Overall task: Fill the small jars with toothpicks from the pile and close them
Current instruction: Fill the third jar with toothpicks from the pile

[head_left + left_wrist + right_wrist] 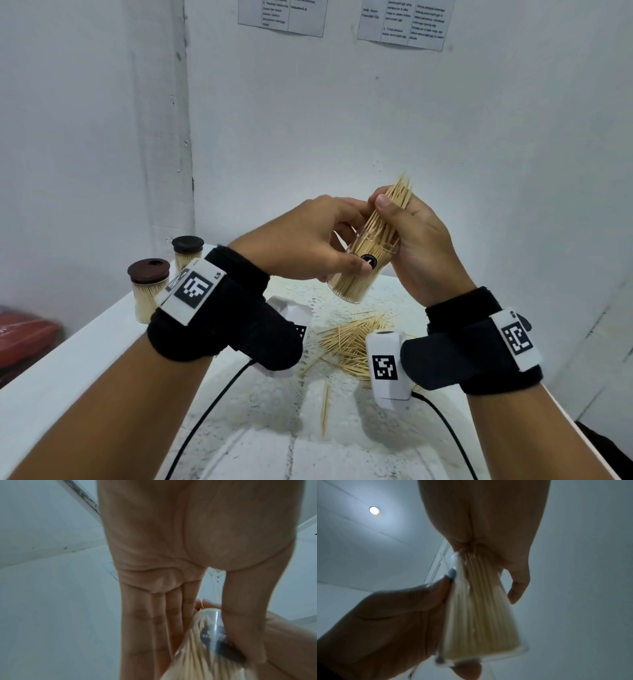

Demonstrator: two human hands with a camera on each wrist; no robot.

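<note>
Across the bottom of the head view we see the white table [85, 359], running from the left edge toward the wall [342, 120], where two printed sheets [282, 15] hang near the top. Above the table, both of our hands are raised together. Our left hand [308, 236] wraps the clear open jar [356, 274] from the left, thumb pressed over its dark label and fingers curled round the far side; the left wrist view shows those fingers [154, 622] lying close together along the jar's wall. The jar is tilted, mouth up and to the right, clear of the table. Our right hand [418, 240] pinches a bundle of toothpicks [394, 202] between thumb and fingers, the bundle's lower ends inside the jar's mouth and the tips fanning out above the thumb. From the right wrist view the picks are blurred, and we cannot tell how the far fingers lie. Below the hands, the loose pile [349, 339] is spread on the table, with one stray pick [325, 407] nearer us. At the table's far left stand two filled jars, the near one [148, 291] and the far one [187, 251], both with dark lids on.
</note>
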